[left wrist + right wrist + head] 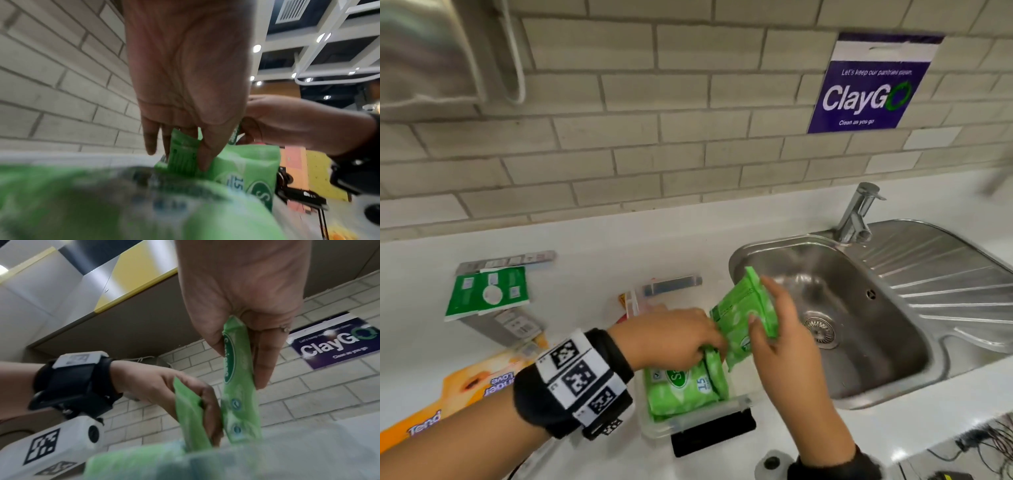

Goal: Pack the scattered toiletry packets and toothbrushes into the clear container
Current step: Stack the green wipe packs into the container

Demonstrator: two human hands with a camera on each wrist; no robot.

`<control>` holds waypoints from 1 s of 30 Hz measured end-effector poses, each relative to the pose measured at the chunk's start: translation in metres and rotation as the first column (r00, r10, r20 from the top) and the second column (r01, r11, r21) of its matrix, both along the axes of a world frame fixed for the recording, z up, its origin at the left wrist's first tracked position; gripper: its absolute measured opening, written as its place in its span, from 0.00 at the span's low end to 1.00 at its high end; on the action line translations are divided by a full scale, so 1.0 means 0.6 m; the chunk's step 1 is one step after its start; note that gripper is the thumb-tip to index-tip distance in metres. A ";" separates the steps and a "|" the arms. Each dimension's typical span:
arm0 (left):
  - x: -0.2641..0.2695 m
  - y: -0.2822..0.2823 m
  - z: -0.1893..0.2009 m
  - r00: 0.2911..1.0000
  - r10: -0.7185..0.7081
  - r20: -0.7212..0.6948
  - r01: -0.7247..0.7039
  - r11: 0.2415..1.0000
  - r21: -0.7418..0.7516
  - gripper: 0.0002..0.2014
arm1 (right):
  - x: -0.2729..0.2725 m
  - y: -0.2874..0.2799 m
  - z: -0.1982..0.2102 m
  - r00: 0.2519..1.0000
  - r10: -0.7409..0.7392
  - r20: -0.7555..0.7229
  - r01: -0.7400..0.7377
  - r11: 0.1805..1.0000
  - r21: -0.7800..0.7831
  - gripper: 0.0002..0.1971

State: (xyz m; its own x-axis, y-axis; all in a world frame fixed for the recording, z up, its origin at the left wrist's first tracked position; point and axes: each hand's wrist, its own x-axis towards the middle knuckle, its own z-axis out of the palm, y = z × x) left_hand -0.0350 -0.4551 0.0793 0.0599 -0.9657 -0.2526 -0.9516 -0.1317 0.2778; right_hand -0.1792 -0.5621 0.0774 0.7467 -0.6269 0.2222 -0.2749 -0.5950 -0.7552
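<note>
The clear container (700,416) with a black latch sits on the white counter beside the sink. A green wipes packet (678,387) lies flat inside it. My left hand (714,346) pinches the top edge of a second green packet (714,371) standing on edge in the container; the left wrist view shows that packet (183,155) between thumb and fingers. My right hand (760,305) grips a third green packet (739,308) upright, its lower end at the container's right part. In the right wrist view this third packet (239,382) hangs between thumb and fingers (265,363).
The steel sink (876,346) and tap (856,216) lie right of the container. Flat green packets (486,291), grey boxes (506,260) and an orange packet (465,387) lie on the counter at left. A blister pack (671,284) rests behind the container.
</note>
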 end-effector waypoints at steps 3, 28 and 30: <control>-0.013 -0.003 -0.031 0.996 -0.011 0.091 0.005 0.998 0.067 0.19 | -0.002 0.015 -0.018 0.981 0.073 -0.180 -0.089 0.993 -0.081 0.28; -0.022 0.115 -0.081 0.815 0.537 -0.217 -0.578 0.777 -0.250 0.41 | 0.066 0.054 0.006 0.723 0.188 -0.664 -0.287 0.957 -0.042 0.17; -0.017 0.145 -0.071 0.771 0.547 -0.327 -0.636 0.698 -0.330 0.34 | 0.075 0.079 0.035 0.816 0.182 -0.549 -0.290 0.950 -0.116 0.17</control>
State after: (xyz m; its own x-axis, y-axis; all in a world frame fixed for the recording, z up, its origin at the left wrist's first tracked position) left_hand -0.0453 -0.3684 0.0364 0.6478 -0.7581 0.0752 -0.6363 -0.4841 0.6006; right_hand -0.1344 -0.5150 0.0983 0.9022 -0.4034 -0.1529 -0.4296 -0.8070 -0.4052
